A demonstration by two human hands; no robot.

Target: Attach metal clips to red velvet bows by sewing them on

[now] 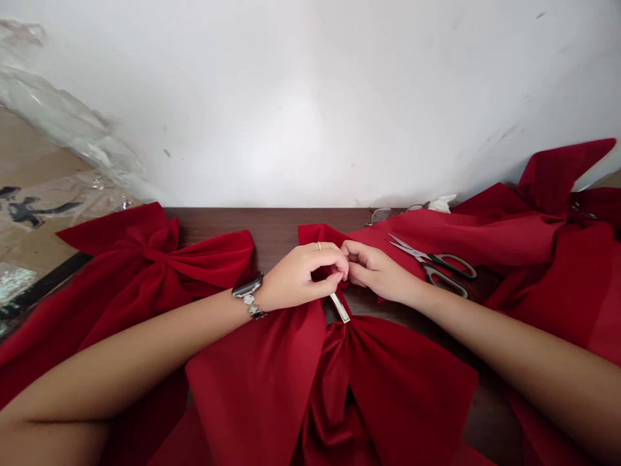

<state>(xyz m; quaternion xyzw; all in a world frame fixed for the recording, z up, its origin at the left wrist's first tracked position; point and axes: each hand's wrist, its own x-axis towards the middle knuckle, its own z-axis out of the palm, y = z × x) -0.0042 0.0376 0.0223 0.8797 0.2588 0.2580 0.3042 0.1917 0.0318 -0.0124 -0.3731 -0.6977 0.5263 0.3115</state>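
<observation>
A large red fabric bow (388, 369) lies in front of me, gathered at its middle, with wide tails spreading downward. On the gathered part sits a narrow silvery metal clip (340, 308), slanting up toward my fingers. My left hand (315, 272), wearing a ring and a watch, has thumb and forefinger closed at the red fabric just above the clip. Touching it from the right, my right hand (371, 268) has its fingers bent and closed on the same spot. My fingertips hide exactly which bit of fabric they pinch.
Another red bow (155, 252) rests at the left, beside a cardboard box (43, 162) with clear plastic. Scissors (431, 259) lie slightly open on red fabric (466, 233) at the right. Eyeglasses (381, 215) are by the white wall (291, 103), at the dark table's (272, 223) back.
</observation>
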